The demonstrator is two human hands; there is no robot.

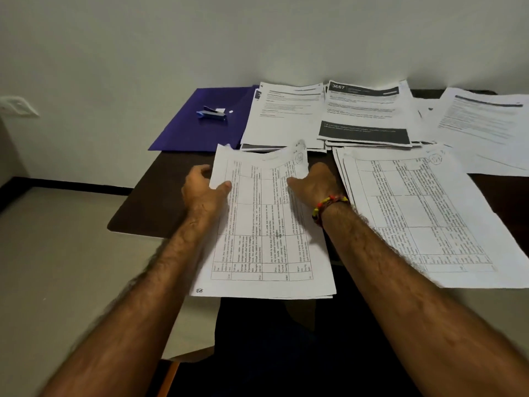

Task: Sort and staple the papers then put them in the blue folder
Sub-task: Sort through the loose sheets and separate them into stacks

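Both bare forearms extend forward from the near edge, converging toward the centre. The left hand (203,188) pinches a sheet's left edge, thumb on top. The right hand (314,181), a beaded band at its wrist, grips the sheet's right edge.

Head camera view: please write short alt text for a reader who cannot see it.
Both hands, left hand and right hand, grip the side edges of a stack of table-printed sheets over a dark table. Behind lie more paper piles and a stapler on the blue folder.
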